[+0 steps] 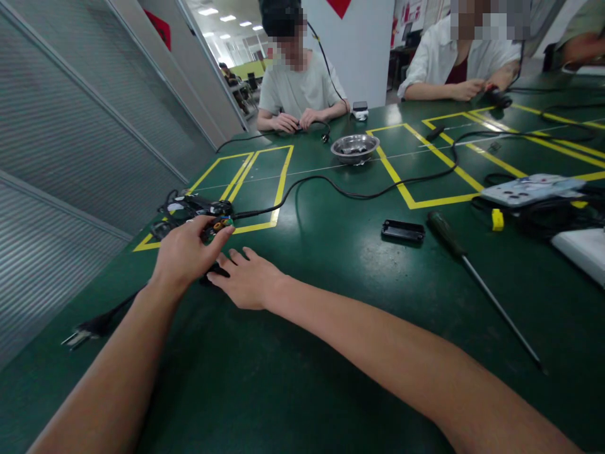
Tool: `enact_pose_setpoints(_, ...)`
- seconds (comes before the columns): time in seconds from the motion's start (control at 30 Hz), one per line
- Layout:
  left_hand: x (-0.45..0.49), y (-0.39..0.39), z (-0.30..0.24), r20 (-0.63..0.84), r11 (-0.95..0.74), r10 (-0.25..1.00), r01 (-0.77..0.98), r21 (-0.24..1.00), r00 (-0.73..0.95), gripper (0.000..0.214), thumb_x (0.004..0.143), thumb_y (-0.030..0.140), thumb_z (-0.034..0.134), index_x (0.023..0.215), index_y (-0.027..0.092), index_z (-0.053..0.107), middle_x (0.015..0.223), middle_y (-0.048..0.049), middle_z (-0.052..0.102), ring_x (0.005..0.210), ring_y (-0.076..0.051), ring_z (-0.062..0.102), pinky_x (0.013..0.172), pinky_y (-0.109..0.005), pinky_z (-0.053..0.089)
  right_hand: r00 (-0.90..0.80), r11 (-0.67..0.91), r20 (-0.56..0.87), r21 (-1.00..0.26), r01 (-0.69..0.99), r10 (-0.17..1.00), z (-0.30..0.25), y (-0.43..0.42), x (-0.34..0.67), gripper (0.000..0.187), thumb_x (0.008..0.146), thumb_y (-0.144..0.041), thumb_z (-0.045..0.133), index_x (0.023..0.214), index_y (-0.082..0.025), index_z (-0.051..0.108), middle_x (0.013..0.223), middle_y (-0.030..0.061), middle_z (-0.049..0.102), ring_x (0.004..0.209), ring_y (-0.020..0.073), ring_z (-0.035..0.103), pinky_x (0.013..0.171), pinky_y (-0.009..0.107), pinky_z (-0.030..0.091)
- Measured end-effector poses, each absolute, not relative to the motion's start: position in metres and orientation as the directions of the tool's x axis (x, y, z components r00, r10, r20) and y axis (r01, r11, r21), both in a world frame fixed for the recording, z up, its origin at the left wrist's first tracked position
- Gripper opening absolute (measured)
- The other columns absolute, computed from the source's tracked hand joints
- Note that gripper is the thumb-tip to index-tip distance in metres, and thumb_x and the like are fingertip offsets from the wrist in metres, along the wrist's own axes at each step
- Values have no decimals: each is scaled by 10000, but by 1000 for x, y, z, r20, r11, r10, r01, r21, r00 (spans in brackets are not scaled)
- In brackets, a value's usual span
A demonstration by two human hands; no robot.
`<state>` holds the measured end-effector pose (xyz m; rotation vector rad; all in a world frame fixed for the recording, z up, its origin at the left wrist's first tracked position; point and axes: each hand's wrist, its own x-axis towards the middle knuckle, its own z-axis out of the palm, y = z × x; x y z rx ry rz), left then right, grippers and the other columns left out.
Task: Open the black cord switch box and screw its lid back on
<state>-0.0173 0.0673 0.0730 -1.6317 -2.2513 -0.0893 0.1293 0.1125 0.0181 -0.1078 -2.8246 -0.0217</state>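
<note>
My left hand (184, 249) is closed around a small circuit board (220, 225), pinched between thumb and fingers; part of the board is hidden by the hand. A black cable (326, 180) runs away from the board's far side. Just to the right, my right hand (250, 277) reaches low over the table with its fingers spread. Its fingertips are beside or on a dark piece (212, 272), mostly covered by both hands. A black power plug (87, 331) with metal prongs lies left of my left forearm.
A bundle of black cables (189, 205) lies beyond my left hand. On the right are an open black plastic shell (403, 232), a long screwdriver (486, 287) and a phone (529, 189). A metal bowl (354, 151) stands farther back. Two people work across the green table (331, 378).
</note>
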Motion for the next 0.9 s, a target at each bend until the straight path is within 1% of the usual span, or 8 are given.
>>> enact_pose_setpoints(0.1, -18, 67, 72, 325, 337, 905, 929, -151, -275, 557, 942, 572, 383, 1204, 115, 567, 1061, -93, 667, 912, -226, 609, 754, -248, 405, -955, 996, 285, 0, 86, 82, 17, 121, 125, 378, 976, -316, 367, 1276, -183, 554, 1380, 117, 530, 1238, 257, 518, 1012, 457, 437)
enact_pose_setpoints(0.23, -16, 67, 72, 332, 336, 902, 932, -133, -278, 563, 929, 585, 402, 1197, 122, 578, 1061, -97, 671, 900, -237, 617, 742, -257, 401, -945, 982, 273, 4, 187, 179, 19, 159, 163, 384, 902, -370, 571, 1223, -160, 563, 1242, 100, 585, 1077, 214, 597, 897, 444, 518)
enact_pose_setpoints(0.4, -7, 68, 73, 331, 304, 909, 946, -110, -254, 557, 923, 588, 419, 1187, 128, 585, 1045, -100, 677, 849, -233, 619, 716, -264, 402, -931, 958, 233, -16, 285, 281, 22, 205, 254, 327, 911, -329, 559, 1178, -143, 593, 1192, 99, 609, 1046, 205, 605, 889, 435, 517)
enact_pose_setpoints(0.47, 2, 67, 74, 332, 288, 912, 953, -96, -242, 545, 926, 587, 417, 1165, 130, 592, 1017, -99, 681, 822, -225, 618, 697, -263, 403, -931, 957, 221, -39, 289, 290, 28, 207, 294, 309, 949, -212, 443, 1138, -86, 652, 1184, 182, 621, 1022, 233, 598, 899, 453, 495)
enact_pose_setpoints(0.53, 14, 67, 75, 327, 263, 918, 961, -83, -223, 532, 929, 586, 415, 1158, 139, 590, 1006, -89, 681, 817, -216, 618, 697, -262, 411, -932, 956, 212, -65, 287, 294, 36, 199, 330, 353, 956, -200, 399, 1159, -104, 672, 1222, 195, 614, 1046, 247, 586, 904, 456, 489)
enact_pose_setpoints(0.7, 57, 64, 67, 399, 81, 913, 996, 22, -83, 461, 895, 573, 507, 1056, 152, 605, 905, -67, 671, 790, -204, 625, 708, -280, 446, -906, 947, 286, -170, 272, 311, 48, 155, 388, 374, 944, -184, 426, 1260, -201, 625, 1391, 122, 523, 1224, 236, 503, 1031, 484, 437)
enact_pose_setpoints(0.83, 95, 59, 56, 502, -91, 865, 989, 117, 20, 350, 868, 504, 596, 981, 173, 596, 793, -25, 642, 674, -154, 601, 624, -251, 440, -943, 965, 232, -162, 205, 239, 37, 130, 399, 412, 898, -141, 490, 1291, -204, 597, 1379, 138, 530, 1242, 268, 501, 999, 490, 476)
enact_pose_setpoints(0.9, 112, 56, 53, 513, -167, 856, 973, 157, 64, 328, 854, 474, 634, 977, 173, 586, 769, -13, 628, 637, -132, 583, 581, -232, 426, -946, 965, 219, -156, 210, 241, 34, 124, 401, 421, 899, -186, 516, 1316, -200, 566, 1365, 139, 540, 1233, 279, 510, 988, 495, 489)
